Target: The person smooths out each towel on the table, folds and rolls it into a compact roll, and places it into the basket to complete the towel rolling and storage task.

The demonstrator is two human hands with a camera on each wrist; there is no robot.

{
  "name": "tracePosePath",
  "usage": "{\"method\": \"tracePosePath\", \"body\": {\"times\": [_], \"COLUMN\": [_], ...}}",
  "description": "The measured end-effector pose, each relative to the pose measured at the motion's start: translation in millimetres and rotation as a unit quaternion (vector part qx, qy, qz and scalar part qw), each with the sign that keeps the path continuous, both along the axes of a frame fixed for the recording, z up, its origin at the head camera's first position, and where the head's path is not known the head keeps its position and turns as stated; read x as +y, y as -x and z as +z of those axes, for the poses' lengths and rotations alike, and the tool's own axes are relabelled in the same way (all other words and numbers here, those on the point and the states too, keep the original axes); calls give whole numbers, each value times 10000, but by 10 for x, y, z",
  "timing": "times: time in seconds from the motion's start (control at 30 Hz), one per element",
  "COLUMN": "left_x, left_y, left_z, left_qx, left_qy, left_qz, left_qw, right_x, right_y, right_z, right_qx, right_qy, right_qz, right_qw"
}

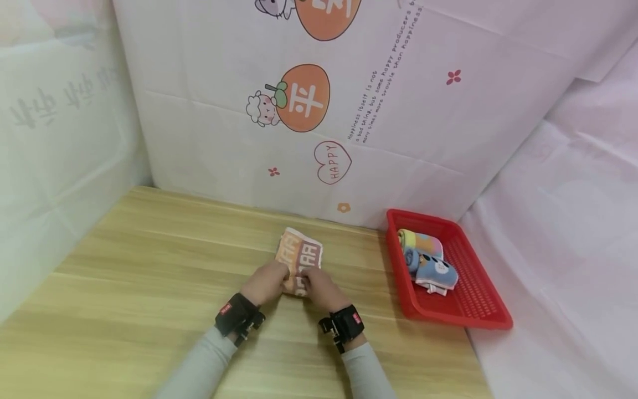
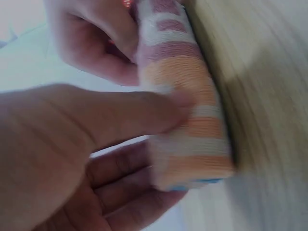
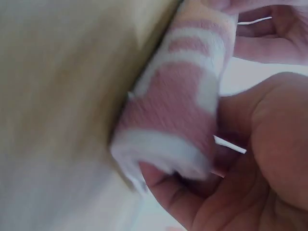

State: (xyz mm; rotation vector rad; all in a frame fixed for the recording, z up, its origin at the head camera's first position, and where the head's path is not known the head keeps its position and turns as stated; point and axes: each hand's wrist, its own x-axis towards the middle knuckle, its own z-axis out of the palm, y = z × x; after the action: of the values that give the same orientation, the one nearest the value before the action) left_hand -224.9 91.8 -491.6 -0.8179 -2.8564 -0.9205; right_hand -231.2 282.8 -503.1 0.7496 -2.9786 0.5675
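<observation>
Head view, your left hand (image 1: 269,282) and right hand (image 1: 319,288) both curled round the towel's (image 1: 299,259) near end, mid-table (image 1: 149,266), long axis pointing away from you, fingertips hidden underneath.

Both wrist views blurred. From my head view, near end of small towel (image 1: 299,260) hidden under left hand (image 1: 266,282) and right hand (image 1: 321,289). Rolled towels (image 1: 427,260) in red basket (image 1: 478,310): print too small to read.

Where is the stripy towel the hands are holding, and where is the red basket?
stripy towel (image 1: 301,252), head view, on the flat far part beyond the hands.
red basket (image 1: 482,302), head view, on the bare mesh floor near the front right corner.
</observation>
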Motion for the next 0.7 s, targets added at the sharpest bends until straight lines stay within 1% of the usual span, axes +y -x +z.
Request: {"method": "tracePosePath", "body": {"times": [0.1,0.13,0.23,0.33,0.37,0.47,0.57,0.6,0.7], "left_x": [0,1,5,13,17,6,-9,-14,-21], "left_y": [57,78,131,175,187,214,201,191,149], "left_z": [-70,-94,-137,-151,-151,-124,-72,-50,-1], "left_qx": [50,1,-132,-253,-288,-235,26,167,243], "left_qy": [-92,-133,-284,-318,-293,-269,-197,-178,-59], "left_qz": [-34,-45,-114,-191,-214,-322,-371,-409,-479], "left_qw": [9999,9999,9994,9990,9989,9988,9991,9989,9985], "right_x": [11,7,-12,-33,-36,-34,-13,1,43], "right_y": [-41,-58,-89,-82,-74,-41,-12,-3,17], "right_z": [123,163,227,189,168,102,34,9,-38], "right_qx": [333,390,369,203,180,206,-55,-175,-681], "right_qy": [-57,-120,-449,-609,-602,-472,-345,-311,-129], "right_qz": [-126,-164,-215,-262,-301,-329,-222,-169,-68], "right_qw": [9994,9990,9981,9976,9976,9981,9991,9992,9976]}}
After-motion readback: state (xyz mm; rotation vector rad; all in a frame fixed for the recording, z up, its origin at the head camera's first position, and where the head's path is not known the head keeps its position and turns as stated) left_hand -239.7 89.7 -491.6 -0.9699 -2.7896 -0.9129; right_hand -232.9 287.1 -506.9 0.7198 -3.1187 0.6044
